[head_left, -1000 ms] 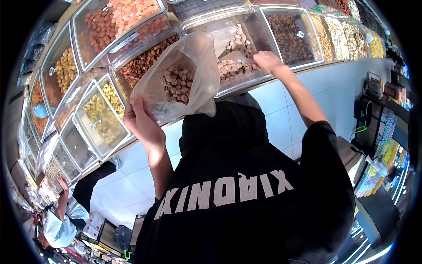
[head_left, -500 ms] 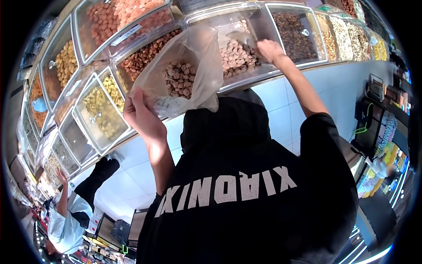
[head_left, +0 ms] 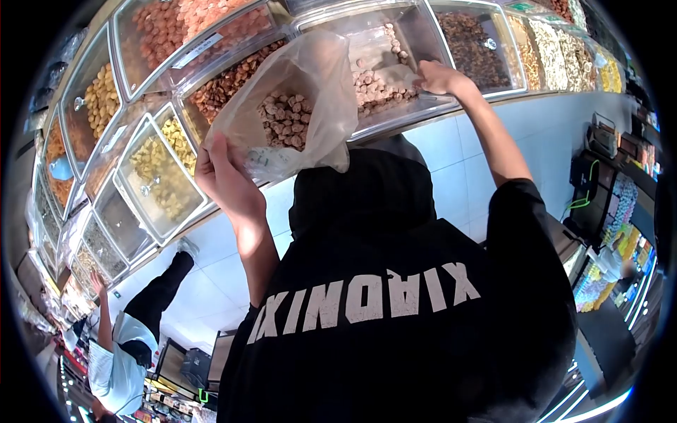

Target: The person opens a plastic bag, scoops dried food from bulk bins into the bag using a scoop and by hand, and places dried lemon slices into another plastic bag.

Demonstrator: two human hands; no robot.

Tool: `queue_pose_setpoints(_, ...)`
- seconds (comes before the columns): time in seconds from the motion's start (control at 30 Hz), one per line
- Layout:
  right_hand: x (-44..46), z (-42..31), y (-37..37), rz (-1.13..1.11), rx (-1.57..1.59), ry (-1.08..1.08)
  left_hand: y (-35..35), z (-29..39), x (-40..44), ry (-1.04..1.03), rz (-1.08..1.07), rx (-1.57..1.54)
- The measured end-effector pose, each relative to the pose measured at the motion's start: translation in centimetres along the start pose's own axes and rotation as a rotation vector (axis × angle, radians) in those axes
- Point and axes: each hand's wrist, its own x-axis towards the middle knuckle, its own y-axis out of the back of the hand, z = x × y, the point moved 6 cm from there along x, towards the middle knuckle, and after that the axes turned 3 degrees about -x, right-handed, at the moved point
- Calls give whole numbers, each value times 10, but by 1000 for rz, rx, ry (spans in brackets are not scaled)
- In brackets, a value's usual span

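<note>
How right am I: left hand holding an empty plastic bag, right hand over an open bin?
The plastic bag isn't empty: the head view shows brown, lumpy pieces inside. The left hand holds it; the right hand is over an open bin.

Pale tiled floor (head_left: pixel 441 166); stocked shelves (head_left: pixel 640 206) right; bright strip lights (head_left: pixel 611 405).

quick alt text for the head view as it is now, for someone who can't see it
A person's left hand holds a translucent plastic bag partly filled with small brownish lumps, while the right hand holds a clear scoop in a bin of similar pieces. More clear bins of loose food stand around it.
</note>
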Motion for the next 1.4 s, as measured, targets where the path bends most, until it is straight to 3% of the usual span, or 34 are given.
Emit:
queue_pose_setpoints(0.07,6,9,-13,-5,-46,90,4,-7,5,-2,-19,-13)
queue_pose_setpoints(0.17,16,10,-39,-430,356,41,1,-9,3,-25,-42,-1)
queue_pose_setpoints(0.27,3,-11,-61,-551,649,-188,3,-11,4,-9,-50,-3)
queue_pose_setpoints(0.43,26,-56,-81,-386,989,-62,2,-13,3,-10,-54,-10)
queue_pose_setpoints(0.53,39,-86,-99,-321,1420,-170,-1,-9,0,-21,-68,7)
queue_pose_setpoints(0.6,49,-99,-103,-172,1463,-141,-4,-5,-3,-16,-81,27)
queue_pose_setpoints(0.8,27,-75,-96,-219,1401,-102,5,-4,-4,-28,-69,12)
queue_pose_setpoints(1.17,-102,-12,7,-88,1201,72,-6,-3,-4,-17,-149,-13)
queue_pose_setpoints(1.4,-173,-25,110,29,987,270,-13,-7,-6,14,-196,-6)
